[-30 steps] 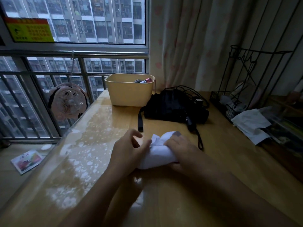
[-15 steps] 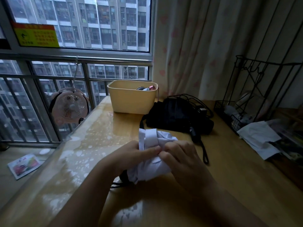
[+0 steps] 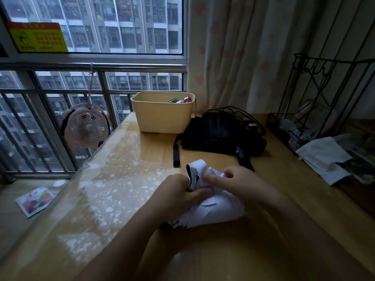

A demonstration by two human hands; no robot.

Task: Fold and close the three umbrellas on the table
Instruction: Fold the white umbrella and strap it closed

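Note:
A white folded umbrella (image 3: 213, 209) lies bunched on the wooden table (image 3: 284, 199) in front of me. My left hand (image 3: 178, 191) grips its left side near the white strap (image 3: 197, 169). From the right, my right hand (image 3: 235, 181) pinches the fabric at the top. A black folded umbrella (image 3: 221, 134) with a black strap lies further back, apart from my hands. I cannot see a third umbrella clearly.
A cream plastic bin (image 3: 162, 112) stands at the table's back by the window. A black wire rack (image 3: 324, 102) and crumpled white paper (image 3: 322, 157) sit on the right. A small pink fan (image 3: 86, 124) hangs on the window rail at left.
The white umbrella went from lying low under my hands to being lifted and turned. Both hands shifted their hold toward its top end and the strap.

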